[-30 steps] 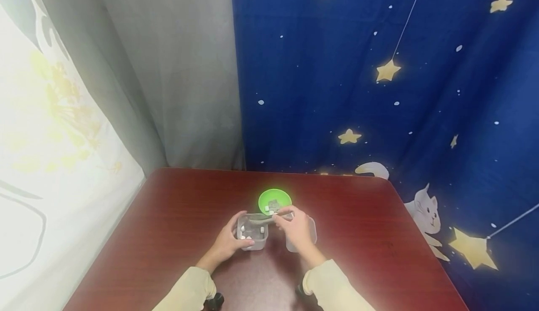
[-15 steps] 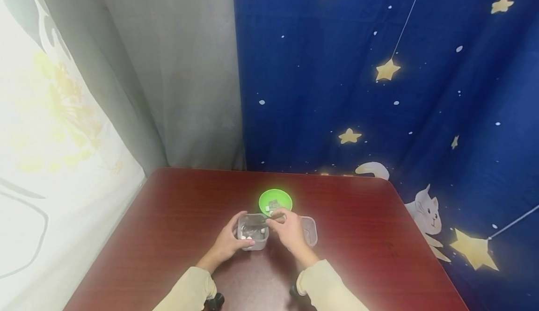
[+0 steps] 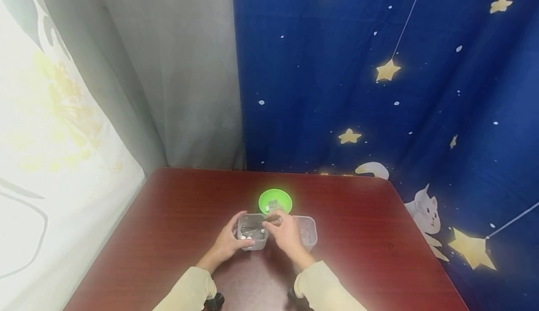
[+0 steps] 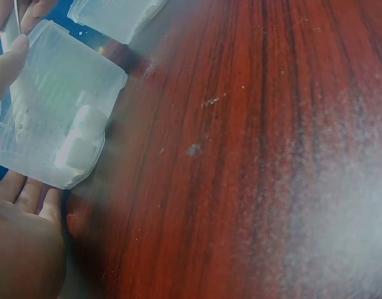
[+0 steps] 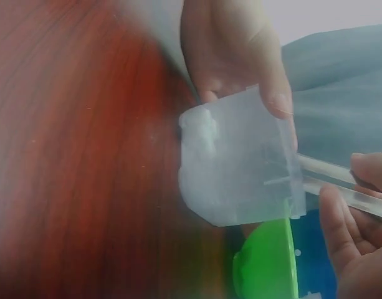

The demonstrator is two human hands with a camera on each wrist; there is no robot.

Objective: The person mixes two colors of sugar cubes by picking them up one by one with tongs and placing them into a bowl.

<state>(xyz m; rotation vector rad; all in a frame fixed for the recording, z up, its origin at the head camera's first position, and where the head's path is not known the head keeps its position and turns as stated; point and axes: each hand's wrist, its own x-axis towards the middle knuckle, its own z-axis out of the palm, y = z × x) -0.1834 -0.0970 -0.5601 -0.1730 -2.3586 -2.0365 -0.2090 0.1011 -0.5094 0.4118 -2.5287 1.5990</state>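
Note:
My left hand (image 3: 227,243) grips a clear square container (image 3: 259,244) by its left side, thumb at the near rim. White cubes (image 4: 77,152) lie inside it, seen in the left wrist view. My right hand (image 3: 288,236) pinches metal tongs (image 5: 356,198), whose arms reach over the rim into the container; whether their tips hold a cube cannot be told. Just behind the container stands a green bowl (image 3: 275,194) with a white cube (image 3: 267,208) and a greyish piece (image 3: 274,204) in it.
A second clear container (image 3: 310,229) stands on the red-brown table (image 3: 358,236), right of my right hand and partly behind it. Grey curtains (image 3: 189,68) and a blue star-patterned curtain (image 3: 316,77) hang beyond the table.
My right hand has moved left and slightly down from beside the bowl, bringing the tongs down into the container. The second container shows more. My left hand has stayed in place.

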